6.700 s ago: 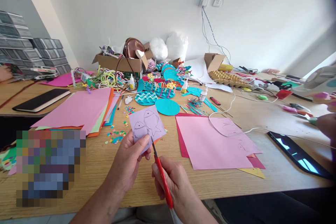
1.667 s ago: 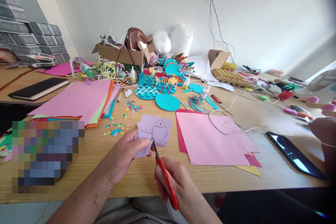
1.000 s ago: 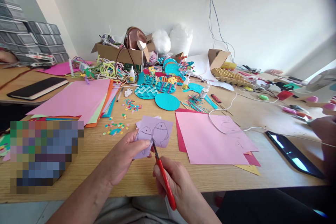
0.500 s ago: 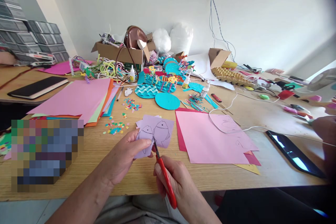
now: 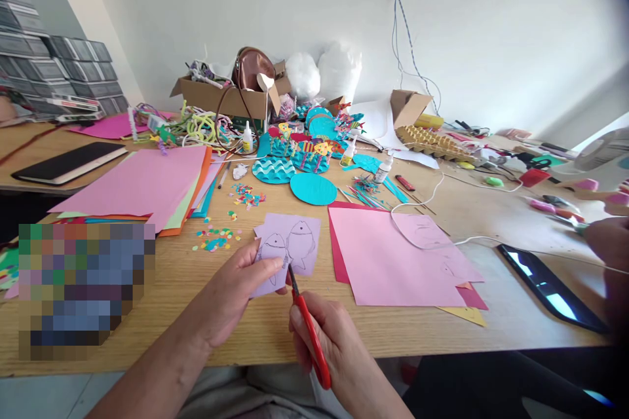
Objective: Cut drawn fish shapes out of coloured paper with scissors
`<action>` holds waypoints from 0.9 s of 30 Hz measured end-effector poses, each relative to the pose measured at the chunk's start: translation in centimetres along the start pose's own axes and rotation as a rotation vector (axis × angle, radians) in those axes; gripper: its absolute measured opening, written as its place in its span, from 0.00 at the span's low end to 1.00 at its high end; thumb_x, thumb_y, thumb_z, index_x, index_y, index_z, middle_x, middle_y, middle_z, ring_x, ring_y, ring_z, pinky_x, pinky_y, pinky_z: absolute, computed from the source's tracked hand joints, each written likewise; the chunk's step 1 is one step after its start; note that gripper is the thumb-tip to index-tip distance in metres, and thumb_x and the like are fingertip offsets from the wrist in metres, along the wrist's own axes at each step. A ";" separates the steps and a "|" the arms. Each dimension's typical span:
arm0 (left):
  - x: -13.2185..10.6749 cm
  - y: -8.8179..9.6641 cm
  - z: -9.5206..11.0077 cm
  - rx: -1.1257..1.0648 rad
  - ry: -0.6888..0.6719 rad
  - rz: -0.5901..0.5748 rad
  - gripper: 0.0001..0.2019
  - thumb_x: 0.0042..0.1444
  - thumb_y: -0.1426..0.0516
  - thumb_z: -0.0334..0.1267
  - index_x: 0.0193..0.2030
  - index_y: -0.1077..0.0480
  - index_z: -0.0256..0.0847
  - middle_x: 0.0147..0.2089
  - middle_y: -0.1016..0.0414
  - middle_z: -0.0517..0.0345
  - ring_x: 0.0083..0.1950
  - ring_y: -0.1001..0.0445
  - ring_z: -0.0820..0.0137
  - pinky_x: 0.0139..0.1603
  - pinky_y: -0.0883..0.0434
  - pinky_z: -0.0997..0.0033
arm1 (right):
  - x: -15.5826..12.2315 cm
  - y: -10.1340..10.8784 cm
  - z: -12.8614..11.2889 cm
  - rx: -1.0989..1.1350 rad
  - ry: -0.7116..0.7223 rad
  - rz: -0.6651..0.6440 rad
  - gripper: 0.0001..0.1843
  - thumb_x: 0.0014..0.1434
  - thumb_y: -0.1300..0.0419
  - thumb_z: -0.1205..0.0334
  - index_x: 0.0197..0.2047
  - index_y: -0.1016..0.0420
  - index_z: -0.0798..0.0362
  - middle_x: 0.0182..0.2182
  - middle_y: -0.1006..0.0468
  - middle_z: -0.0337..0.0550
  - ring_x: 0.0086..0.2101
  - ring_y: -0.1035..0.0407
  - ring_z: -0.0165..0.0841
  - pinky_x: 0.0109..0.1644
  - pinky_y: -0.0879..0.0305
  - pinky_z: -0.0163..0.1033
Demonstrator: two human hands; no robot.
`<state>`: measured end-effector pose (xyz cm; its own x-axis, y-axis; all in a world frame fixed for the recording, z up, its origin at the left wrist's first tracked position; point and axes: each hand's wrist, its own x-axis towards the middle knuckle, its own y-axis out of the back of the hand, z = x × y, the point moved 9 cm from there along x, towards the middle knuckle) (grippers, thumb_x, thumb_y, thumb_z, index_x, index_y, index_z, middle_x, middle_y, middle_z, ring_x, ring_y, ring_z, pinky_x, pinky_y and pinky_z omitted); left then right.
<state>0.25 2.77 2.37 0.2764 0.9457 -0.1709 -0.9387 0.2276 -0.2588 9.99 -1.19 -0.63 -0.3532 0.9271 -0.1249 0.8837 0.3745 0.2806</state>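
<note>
My left hand (image 5: 234,293) pinches a small lilac paper (image 5: 289,249) with two fish drawn on it in black outline, holding it just above the wooden table (image 5: 187,288). My right hand (image 5: 334,353) grips red-handled scissors (image 5: 307,327). Their blades point up into the lower edge of the lilac paper, between the two fish. Both hands are near the table's front edge.
Pink and red sheets (image 5: 393,255) lie to the right, a stack of coloured paper (image 5: 142,190) to the left. Confetti scraps (image 5: 216,239), teal craft pieces (image 5: 304,163), glue bottles, cardboard boxes (image 5: 221,101) and a tablet (image 5: 550,288) crowd the table. Another person's hand (image 5: 607,242) is at the far right.
The lilac paper has turned slightly in my left hand, and the scissor blades have worked a little further along the fish outline. The view shifted slightly.
</note>
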 end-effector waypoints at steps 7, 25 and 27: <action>-0.1 0.1 0.6 0.061 -0.039 0.035 0.08 0.54 0.45 0.36 0.40 0.28 0.40 0.32 0.26 0.61 0.31 0.32 0.73 0.33 0.33 0.76 | -0.2 -0.4 -0.5 0.090 -0.055 -0.029 0.24 0.60 0.52 0.42 0.23 0.42 0.52 0.16 0.38 0.34 0.17 0.45 0.24 0.20 0.49 0.29; -0.1 -0.1 -0.3 0.032 -0.011 0.036 0.10 0.54 0.46 0.36 0.41 0.26 0.42 0.33 0.25 0.61 0.33 0.33 0.71 0.33 0.35 0.75 | -0.5 -0.4 -0.7 0.160 -0.063 -0.070 0.23 0.63 0.55 0.45 0.25 0.41 0.53 0.17 0.37 0.34 0.19 0.43 0.24 0.21 0.48 0.29; -0.2 -0.2 -0.3 0.022 -0.008 0.032 0.10 0.54 0.46 0.36 0.41 0.26 0.41 0.32 0.25 0.61 0.32 0.33 0.72 0.33 0.35 0.75 | -0.5 -0.3 -0.7 0.163 -0.056 -0.060 0.24 0.63 0.55 0.45 0.24 0.41 0.53 0.17 0.37 0.34 0.19 0.43 0.24 0.22 0.48 0.29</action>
<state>0.47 2.48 2.21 0.2447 0.9544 -0.1708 -0.9513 0.2023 -0.2327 9.66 -1.77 0.04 -0.3928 0.8995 -0.1910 0.9013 0.4178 0.1141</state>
